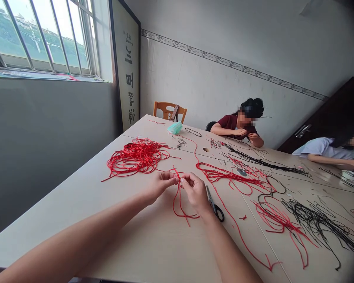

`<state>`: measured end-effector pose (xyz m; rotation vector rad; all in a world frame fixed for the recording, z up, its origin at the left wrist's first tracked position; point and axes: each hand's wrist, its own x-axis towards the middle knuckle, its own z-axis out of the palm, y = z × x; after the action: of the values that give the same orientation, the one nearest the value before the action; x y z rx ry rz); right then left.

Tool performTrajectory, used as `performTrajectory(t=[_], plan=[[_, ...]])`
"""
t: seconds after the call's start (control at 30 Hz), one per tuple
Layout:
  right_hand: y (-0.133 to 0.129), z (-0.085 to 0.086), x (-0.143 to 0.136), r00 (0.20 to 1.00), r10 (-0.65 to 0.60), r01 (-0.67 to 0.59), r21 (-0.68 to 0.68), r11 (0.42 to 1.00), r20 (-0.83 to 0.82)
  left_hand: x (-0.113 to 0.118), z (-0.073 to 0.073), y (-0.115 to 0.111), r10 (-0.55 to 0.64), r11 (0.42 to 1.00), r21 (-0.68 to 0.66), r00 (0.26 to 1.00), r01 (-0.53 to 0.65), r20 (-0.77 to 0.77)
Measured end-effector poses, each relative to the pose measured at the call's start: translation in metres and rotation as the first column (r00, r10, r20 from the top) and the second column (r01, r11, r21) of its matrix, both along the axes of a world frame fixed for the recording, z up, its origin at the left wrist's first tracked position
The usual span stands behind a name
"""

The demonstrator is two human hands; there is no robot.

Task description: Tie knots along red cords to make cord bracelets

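Red cord (179,198) is pinched between both hands just above the table, with a small knotted part at the fingertips and loose strands hanging down onto the tabletop. My left hand (164,184) closes thumb and forefinger on the knotted part from the left. From the right, my right hand (194,189) grips the same cord, its fingertips almost touching the left ones. A pair of scissors (214,205) with dark handles lies right beside my right wrist. The exact shape of the knot is partly hidden by the fingers.
On the pale table (61,204), a red cord pile (138,155) lies left, a red bundle (233,175) right, and black cords (321,220) far right. A green plastic bag (175,127) sits behind. Two people (228,124) work across the table and at the right.
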<state>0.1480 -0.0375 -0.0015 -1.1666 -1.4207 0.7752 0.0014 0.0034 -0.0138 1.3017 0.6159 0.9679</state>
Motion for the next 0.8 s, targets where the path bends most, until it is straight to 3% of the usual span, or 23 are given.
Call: performTrajectory(t=[0.1,0.4,0.8], plan=[[0.0000,-0.0013,-0.0017,1.000,0.003,-0.004,0.039,0.999,0.023,0.0000,0.0020,-0.0027,0.003,0.999,-0.039,1.000,-0.002,0.025],[0.0004,-0.0021,-0.0053,0.965,0.038,-0.060,-0.075,0.995,-0.261,0.0011,0.0043,-0.0054,0.008,0.996,-0.085,1.000,-0.007,0.019],[-0.0006,-0.0006,-0.0026,0.989,0.076,-0.085,-0.059,0.995,-0.129,0.0011,0.0047,-0.0062,-0.030,0.998,-0.045,0.992,0.035,0.119]])
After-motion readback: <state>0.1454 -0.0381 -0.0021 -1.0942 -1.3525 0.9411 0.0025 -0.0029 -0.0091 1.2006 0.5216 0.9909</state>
